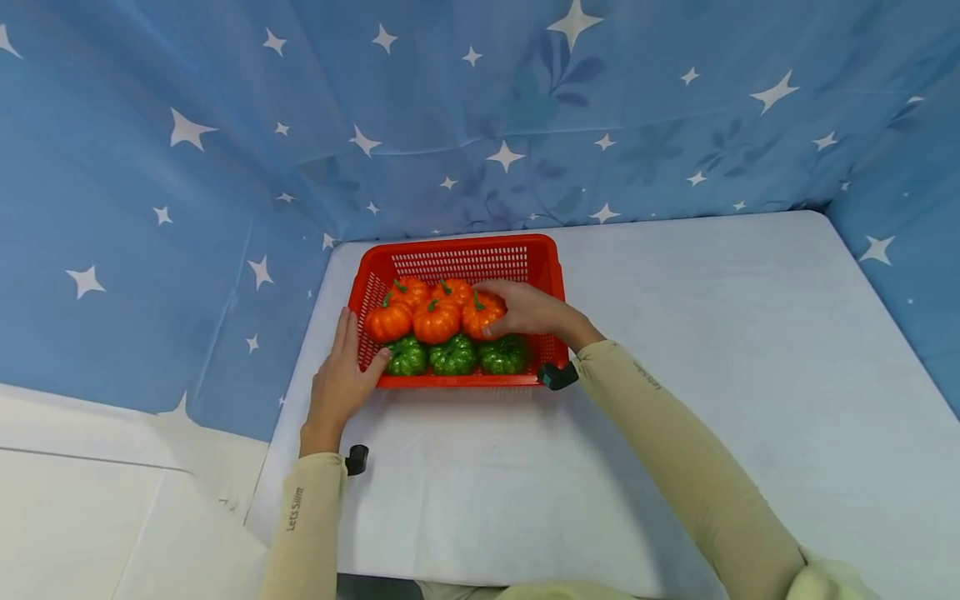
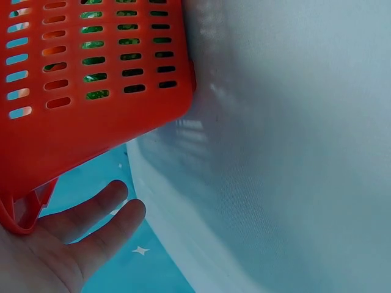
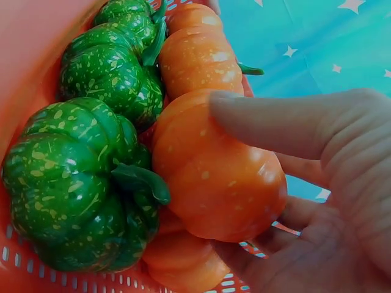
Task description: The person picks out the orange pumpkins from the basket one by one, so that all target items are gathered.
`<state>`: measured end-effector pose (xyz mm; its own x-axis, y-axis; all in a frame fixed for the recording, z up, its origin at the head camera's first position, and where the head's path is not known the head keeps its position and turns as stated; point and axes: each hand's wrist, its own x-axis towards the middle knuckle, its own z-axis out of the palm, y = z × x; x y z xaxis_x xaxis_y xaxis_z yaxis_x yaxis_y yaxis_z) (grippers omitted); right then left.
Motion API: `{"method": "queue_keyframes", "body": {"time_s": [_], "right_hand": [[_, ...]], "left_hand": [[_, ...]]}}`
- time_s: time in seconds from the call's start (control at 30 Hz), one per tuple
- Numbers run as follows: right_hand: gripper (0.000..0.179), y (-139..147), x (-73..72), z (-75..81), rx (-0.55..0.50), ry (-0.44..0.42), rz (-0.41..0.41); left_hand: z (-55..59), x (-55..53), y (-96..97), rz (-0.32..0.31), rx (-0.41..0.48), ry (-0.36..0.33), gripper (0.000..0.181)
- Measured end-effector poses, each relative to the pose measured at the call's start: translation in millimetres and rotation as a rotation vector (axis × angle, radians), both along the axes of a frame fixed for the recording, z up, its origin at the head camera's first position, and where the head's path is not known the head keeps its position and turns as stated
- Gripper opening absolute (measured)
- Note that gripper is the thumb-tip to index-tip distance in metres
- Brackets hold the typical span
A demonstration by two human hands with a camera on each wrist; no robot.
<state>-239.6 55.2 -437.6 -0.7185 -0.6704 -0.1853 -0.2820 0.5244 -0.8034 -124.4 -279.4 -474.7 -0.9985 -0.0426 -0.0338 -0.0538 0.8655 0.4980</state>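
Observation:
A red plastic basket (image 1: pixel 453 382) holds small pumpkins. Along its near side lie three green speckled pumpkins (image 1: pixel 453 356), with several orange pumpkins (image 1: pixel 388 322) behind them. My right hand (image 1: pixel 528 309) reaches in over the basket's right side and grips the rightmost orange pumpkin (image 3: pixel 214 171), its thumb on one side and the fingers on the other, mostly hidden behind it. At the basket's left side is my left hand (image 1: pixel 343 385). Its thumb lies at the near left rim, and its straight fingers (image 2: pixel 110 232) extend outside, by the red handle (image 2: pixel 21 213).
The basket stands toward the back left of a table with a white cloth (image 1: pixel 720 375). Blue curtains with white stars (image 1: pixel 465 108) hang behind it and at both sides. Small dark wrist cameras (image 1: pixel 558 377) sit at both wrists.

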Motion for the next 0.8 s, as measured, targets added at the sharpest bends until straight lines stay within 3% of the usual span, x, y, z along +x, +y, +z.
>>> {"method": "queue_keyframes", "body": {"time_s": [0.13,0.27,0.6,0.8], "right_hand": [[0.082,2,0.5,0.7,0.008,0.016,0.022],[0.082,6,1.5,1.0,-0.005,0.048,-0.009],[0.083,31,6.4,13.4,-0.070,0.076,-0.135],[0.085,58,7.2,21.5,-0.123,0.110,-0.261]], "left_hand": [[1.6,0.5,0.4,-0.001,0.008,0.002,0.091],[2.0,1.6,0.2,-0.005,0.014,0.003,0.091],[-1.0,3.1,-1.1,0.010,0.005,0.006,0.088],[-0.5,2.4,2.7,0.006,0.008,0.008,0.088]]}}
